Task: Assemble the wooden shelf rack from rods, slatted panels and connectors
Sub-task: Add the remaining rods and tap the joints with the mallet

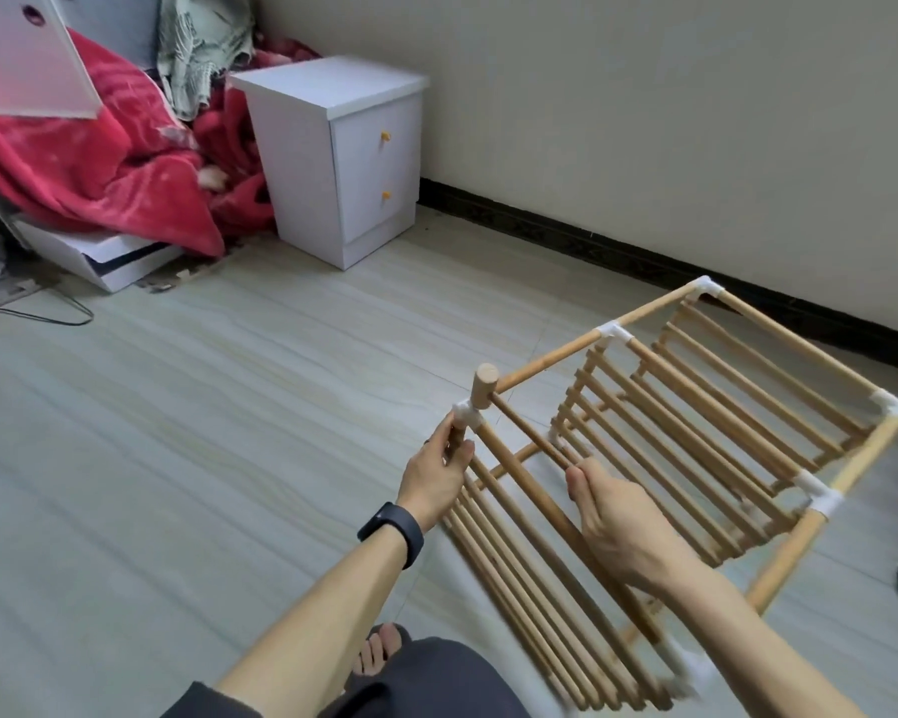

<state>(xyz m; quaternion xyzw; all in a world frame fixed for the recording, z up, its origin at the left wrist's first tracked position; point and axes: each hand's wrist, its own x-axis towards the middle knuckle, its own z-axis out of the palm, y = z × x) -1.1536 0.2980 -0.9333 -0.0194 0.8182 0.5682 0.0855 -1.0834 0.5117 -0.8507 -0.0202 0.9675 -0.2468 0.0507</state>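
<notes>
A rod (455, 440) under a white connector (468, 414) is gripped by the left hand (436, 479); at three o'clock, a thinner rod (530, 432) is clasped by the right hand (618, 515).

Your half-built wooden rack (706, 437) is tipped on its side, with three slatted panels (659, 422) standing on edge between pale rods (550, 357). White connectors (612, 331) join the corners. A short rod stub (484, 388) sticks up from the nearest connector (468, 414).

Matt pale wood rack (695, 422); white plastic connectors (613, 331); fuzzy red blanket (99, 163); smooth white cabinet (343, 158).
</notes>
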